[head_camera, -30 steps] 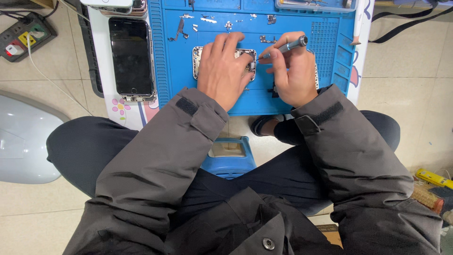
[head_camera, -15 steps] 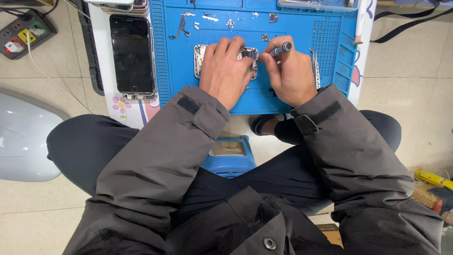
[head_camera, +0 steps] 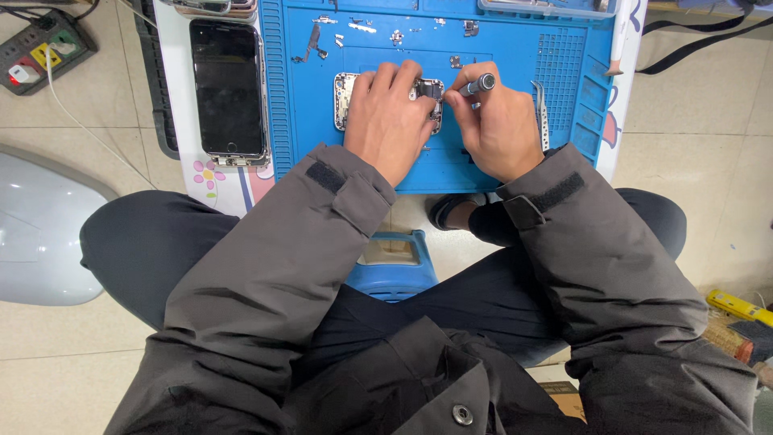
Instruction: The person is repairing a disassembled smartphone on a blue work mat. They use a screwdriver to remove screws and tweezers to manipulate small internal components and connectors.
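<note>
Hands meet over an opened phone body [head_camera: 346, 101] that lies on a blue work mat [head_camera: 515, 121]. The head camera gives the only view, looking straight down. The phone body's long axis runs left to right across the picture, parallel to the mat's near edge; one short end shows at the left past the knuckles, and a strip of its inner parts shows at the right. Which end is its top cannot be told, as most of it is covered.

The left hand [head_camera: 389, 121] lies palm down on the phone body, fingers curled a little and spread over it, pressing on it rather than closing round it. The right hand [head_camera: 495, 129] is closed in a pinch round a small screwdriver [head_camera: 477, 84]. The driver's grey handle points up and to the right, away from the person, and its tip end slants down and left to the right edge of the phone body, just beside the left fingertips.

Steel tweezers [head_camera: 539, 113] lie on the mat just right of the right hand, their long axis running away from the person. Small loose parts [head_camera: 354, 26] are scattered along the mat's far part. A dark-screened phone [head_camera: 228, 84] lies face up left of the mat, long axis pointing away from the person. A power strip [head_camera: 36, 48] sits on the floor at far left.
</note>
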